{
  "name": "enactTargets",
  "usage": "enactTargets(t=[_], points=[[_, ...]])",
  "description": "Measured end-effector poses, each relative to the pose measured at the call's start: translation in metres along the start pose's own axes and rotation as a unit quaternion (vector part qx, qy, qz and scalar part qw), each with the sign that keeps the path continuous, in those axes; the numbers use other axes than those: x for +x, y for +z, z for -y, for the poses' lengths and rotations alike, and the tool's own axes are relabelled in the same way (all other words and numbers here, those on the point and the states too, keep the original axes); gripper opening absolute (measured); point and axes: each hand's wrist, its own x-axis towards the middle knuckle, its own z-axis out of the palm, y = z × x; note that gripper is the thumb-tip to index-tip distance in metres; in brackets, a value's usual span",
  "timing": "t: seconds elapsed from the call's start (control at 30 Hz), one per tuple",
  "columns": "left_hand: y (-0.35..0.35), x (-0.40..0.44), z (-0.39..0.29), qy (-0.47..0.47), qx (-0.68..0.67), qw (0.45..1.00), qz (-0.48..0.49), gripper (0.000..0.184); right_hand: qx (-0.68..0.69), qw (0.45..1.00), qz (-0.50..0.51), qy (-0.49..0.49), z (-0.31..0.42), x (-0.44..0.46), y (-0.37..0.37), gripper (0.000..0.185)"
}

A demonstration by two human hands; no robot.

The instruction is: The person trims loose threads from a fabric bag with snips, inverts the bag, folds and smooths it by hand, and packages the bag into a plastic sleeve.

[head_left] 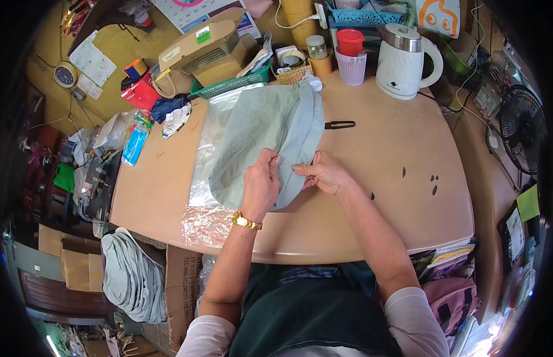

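Observation:
A pale grey-green piece of folded, sewn cloth (253,128) lies on the table, its layered edge towards the right. My left hand (262,183), with a gold watch at the wrist, is closed on the cloth near its lower middle. Just to the right, my right hand (325,173) pinches the cloth's right edge between thumb and fingers. Under the cloth is a clear plastic bag (199,187), sticking out on the left and below. A slim black tool (341,125) pokes out beside the cloth's right edge; its other end is hidden.
A white electric kettle (398,68), a lilac cup (351,68) and a green basket (229,85) with cardboard boxes line the table's back. Tissue packet (134,146) at left. Similar grey cloths (131,276) are stacked below left. A black fan (522,128) stands right.

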Motion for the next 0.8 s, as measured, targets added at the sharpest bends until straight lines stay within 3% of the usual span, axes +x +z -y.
enactTargets(t=[0.13,0.2,0.23,0.33,0.4,0.43,0.5,0.7,0.73,0.8], points=[[-0.009,0.009,0.001,-0.072,-0.091,0.992,0.039,0.015,0.006,0.999,-0.025,-0.032,-0.002,0.003,-0.002,0.028],[-0.02,0.009,0.003,-0.108,-0.121,0.972,0.172,0.023,0.015,0.998,-0.047,-0.045,0.004,-0.001,0.0,0.027],[-0.023,0.009,-0.002,-0.108,-0.121,0.972,0.171,0.023,0.024,0.996,-0.067,-0.058,0.009,-0.004,0.003,0.025],[-0.024,0.007,-0.011,-0.105,-0.072,0.983,0.129,0.023,0.018,0.999,-0.021,-0.021,0.011,-0.012,0.019,0.023],[-0.007,0.007,0.003,0.05,-0.009,0.998,-0.042,0.02,-0.03,0.999,-0.015,-0.025,-0.006,0.002,0.009,0.026],[-0.01,0.007,-0.003,0.05,-0.008,0.998,-0.042,0.02,-0.078,0.996,-0.012,-0.03,-0.01,0.005,0.007,0.03],[-0.015,0.008,-0.015,-0.143,-0.074,0.986,0.034,0.02,-0.046,0.998,0.01,-0.034,-0.011,0.006,0.004,0.033],[0.002,0.009,-0.004,-0.012,-0.064,0.995,-0.082,0.014,0.018,0.999,0.002,-0.05,-0.003,-0.002,0.019,0.037],[0.002,0.008,0.0,-0.011,-0.064,0.994,-0.084,0.014,0.006,0.998,-0.014,-0.063,-0.007,0.002,0.014,0.036],[-0.005,0.002,0.016,-0.097,-0.15,0.981,-0.073,0.017,0.048,0.996,-0.01,-0.07,-0.01,0.005,0.005,0.036]])
